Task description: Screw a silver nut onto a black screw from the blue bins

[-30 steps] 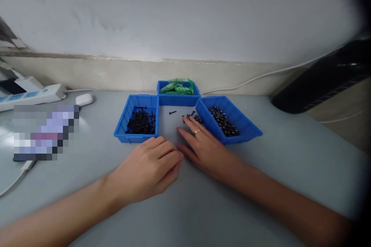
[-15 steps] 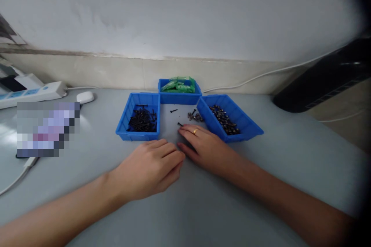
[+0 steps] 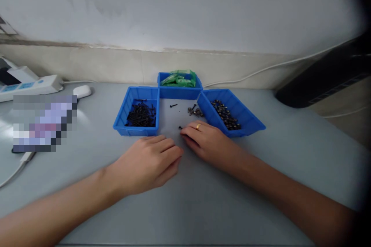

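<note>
My left hand [image 3: 153, 164] is closed above the grey table, in front of the left blue bin [image 3: 136, 131] of black screws [image 3: 141, 115]; whatever its fingers hold is hidden. Just right of it, my right hand [image 3: 210, 142], with a gold ring, has its fingertips closed on a black screw [image 3: 180, 127], whose head shows. Another black screw [image 3: 173, 105] lies between the bins. A small pile of metal fasteners [image 3: 196, 112] is beside the right blue bin [image 3: 249, 121], which holds many metal pieces [image 3: 224, 115].
A third blue bin [image 3: 180, 93] with green plastic packets [image 3: 179, 80] stands at the back. On the left are a pixelated device [image 3: 45, 123], a white case [image 3: 82, 92] and a power strip [image 3: 34, 88]. A black cylindrical object [image 3: 313, 81] is at the back right.
My right fingers have drawn together on the black screw, hiding more of it. My left hand has moved slightly left, widening the gap between the hands. The view has shifted a little.
</note>
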Action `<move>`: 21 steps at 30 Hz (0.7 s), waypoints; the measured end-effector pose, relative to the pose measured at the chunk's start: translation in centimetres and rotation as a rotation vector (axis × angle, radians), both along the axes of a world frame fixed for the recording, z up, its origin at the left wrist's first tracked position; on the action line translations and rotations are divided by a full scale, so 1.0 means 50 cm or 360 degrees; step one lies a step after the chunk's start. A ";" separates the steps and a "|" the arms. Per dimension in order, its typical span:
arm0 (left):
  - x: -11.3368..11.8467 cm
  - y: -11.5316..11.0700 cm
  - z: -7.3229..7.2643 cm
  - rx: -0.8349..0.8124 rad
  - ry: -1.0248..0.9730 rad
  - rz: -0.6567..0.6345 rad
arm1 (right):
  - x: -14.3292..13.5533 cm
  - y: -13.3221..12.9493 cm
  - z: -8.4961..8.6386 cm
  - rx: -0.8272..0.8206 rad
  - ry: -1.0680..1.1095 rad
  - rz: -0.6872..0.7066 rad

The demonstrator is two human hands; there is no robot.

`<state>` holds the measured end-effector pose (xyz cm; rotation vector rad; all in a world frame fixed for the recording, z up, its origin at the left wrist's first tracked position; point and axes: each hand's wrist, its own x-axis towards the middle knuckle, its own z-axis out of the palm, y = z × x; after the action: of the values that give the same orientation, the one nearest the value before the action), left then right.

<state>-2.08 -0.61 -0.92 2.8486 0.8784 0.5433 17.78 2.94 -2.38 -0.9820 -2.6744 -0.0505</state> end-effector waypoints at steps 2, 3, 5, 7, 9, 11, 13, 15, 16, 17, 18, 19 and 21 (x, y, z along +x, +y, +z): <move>0.000 0.000 -0.001 -0.0003 -0.0001 -0.0001 | 0.003 0.001 0.000 -0.0021 0.0010 0.0000; 0.000 -0.001 -0.001 -0.0005 0.0002 -0.0004 | 0.004 0.002 0.000 -0.0035 0.0008 0.0001; 0.000 -0.002 -0.002 -0.0009 0.0009 -0.0011 | 0.005 0.002 0.001 -0.0056 -0.0003 0.0000; -0.001 -0.004 -0.002 -0.0007 0.0016 -0.0012 | 0.003 0.000 0.003 -0.0079 -0.0015 -0.0014; -0.002 -0.005 -0.001 -0.0014 0.0026 -0.0009 | -0.001 -0.001 0.006 -0.0112 -0.0024 -0.0042; -0.002 -0.005 -0.001 -0.0028 0.0045 -0.0008 | -0.004 -0.003 0.009 -0.0148 -0.0029 -0.0068; -0.002 -0.005 0.000 -0.0031 0.0054 -0.0010 | -0.005 -0.004 0.009 -0.0165 -0.0028 -0.0077; -0.002 -0.004 0.001 -0.0030 0.0065 -0.0014 | -0.005 -0.004 0.008 -0.0164 -0.0025 -0.0064; -0.002 -0.005 0.001 -0.0027 0.0069 -0.0011 | -0.004 -0.003 0.007 -0.0162 -0.0022 -0.0060; -0.002 -0.005 0.001 -0.0027 0.0071 -0.0007 | -0.004 -0.003 0.005 -0.0160 -0.0017 -0.0059; -0.002 -0.006 0.002 -0.0023 0.0073 0.0000 | -0.004 -0.002 0.004 -0.0160 -0.0014 -0.0059; -0.002 -0.006 0.003 -0.0020 0.0077 0.0012 | -0.004 -0.002 0.004 -0.0162 -0.0014 -0.0063; -0.001 -0.008 0.006 -0.0030 0.0100 0.0021 | -0.004 -0.001 0.003 -0.0169 -0.0020 -0.0064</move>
<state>-2.14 -0.99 -0.63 2.8589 0.9084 0.4466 17.57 2.88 -2.22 -1.0712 -2.6927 0.0782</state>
